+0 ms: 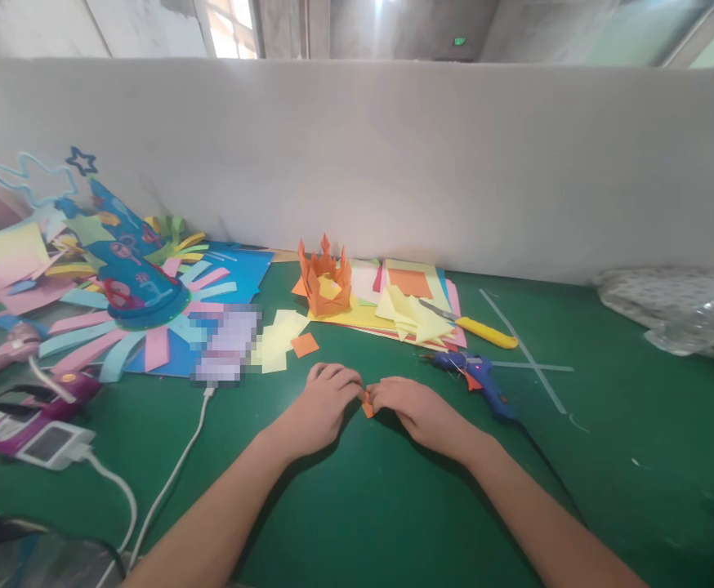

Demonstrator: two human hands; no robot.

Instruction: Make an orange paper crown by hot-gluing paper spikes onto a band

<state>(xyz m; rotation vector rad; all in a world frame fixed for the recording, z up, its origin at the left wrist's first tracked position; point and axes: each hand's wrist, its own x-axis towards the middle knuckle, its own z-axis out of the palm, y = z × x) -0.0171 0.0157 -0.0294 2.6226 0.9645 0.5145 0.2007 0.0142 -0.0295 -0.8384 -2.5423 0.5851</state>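
Low over the green table, my left hand [331, 400] and my right hand [417, 408] meet fingertip to fingertip. Between them they pinch a small piece of orange paper [368, 406], whose lower corner shows below the fingers; the rest is covered. Just beyond my left hand lie a flat orange paper square [305, 345] and several pale yellow squares [276, 339]. Farther back stands a spiky orange paper crown [325, 282] on coloured sheets. To the right of my right hand rests a blue hot glue gun [476, 377].
A yellow utility knife [485, 331] lies by folded yellow paper [415, 314]. Decorated blue paper cone hats [140, 273], a blurred-out phone [228, 343] on a white cable, and a white power bank [54, 443] are at left. A clear plastic bottle [700, 318] lies right. A white partition [394, 163] stands behind.
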